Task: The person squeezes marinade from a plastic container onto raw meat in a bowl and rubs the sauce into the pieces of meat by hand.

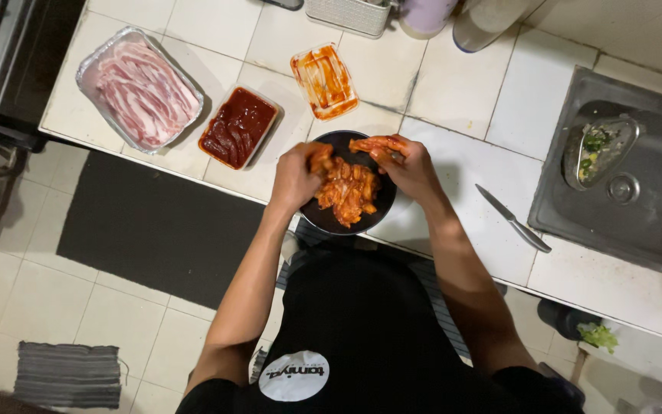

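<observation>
A dark round bowl (331, 218) sits at the front edge of the white tiled counter, filled with meat pieces coated in orange-red sauce (348, 192). My left hand (297, 175) is curled over the bowl's left rim, gripping sauced meat. My right hand (404, 165) is over the bowl's upper right, fingers smeared red and holding a sauced strip of meat. Left of the bowl stands a clear tub of dark red paste (237, 126). Its sauce-smeared lid (324, 80) lies behind the bowl.
A foil tray of raw sliced pork (141, 88) lies at the counter's left. A knife (513, 219) rests right of the bowl. A steel sink (637, 222) with a strainer of green scraps (598, 147) is at the right. Containers line the back. A dark mat (155, 226) covers the floor.
</observation>
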